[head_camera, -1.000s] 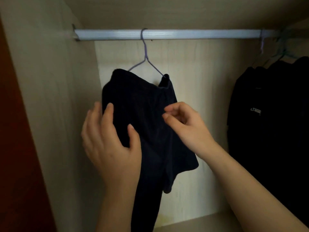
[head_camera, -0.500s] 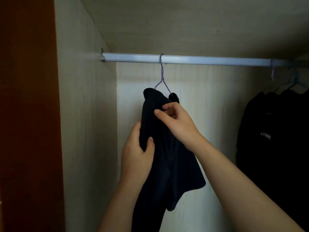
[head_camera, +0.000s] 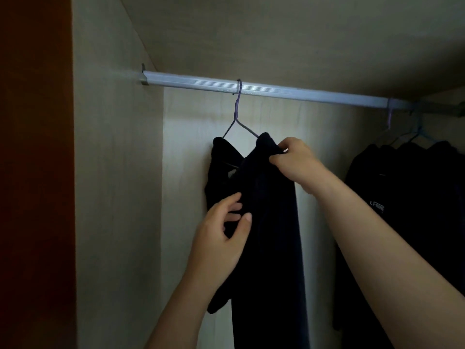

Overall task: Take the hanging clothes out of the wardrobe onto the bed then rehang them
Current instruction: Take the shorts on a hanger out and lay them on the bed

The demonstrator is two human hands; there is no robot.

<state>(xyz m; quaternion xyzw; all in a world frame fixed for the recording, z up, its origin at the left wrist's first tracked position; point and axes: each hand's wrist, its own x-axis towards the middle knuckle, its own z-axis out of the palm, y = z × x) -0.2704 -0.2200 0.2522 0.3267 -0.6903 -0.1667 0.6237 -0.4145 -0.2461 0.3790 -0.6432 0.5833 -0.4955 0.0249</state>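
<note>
1. Wardrobe [head_camera: 113,197] w/ rail [head_camera: 302,93]; other clothes [head_camera: 415,197] hang far right.
2. Dark garment [head_camera: 271,248]: on its hanger, left part of rail.
3. Right hand [head_camera: 294,159]: pinches garment's top edge. We'd seat it squarely over the hanger's shoulder.
4. Left hand [head_camera: 221,238]: pinches a mid fold. We'd smooth it downward.
5. Hanger [head_camera: 237,114]: hooked on rail.

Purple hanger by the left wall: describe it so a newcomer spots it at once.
Follow the silver rail from its left bracket. The first hook is the purple hanger, whose dark garment the left hand and right hand hold. It hangs alone; other hangers crowd the right end.
</note>
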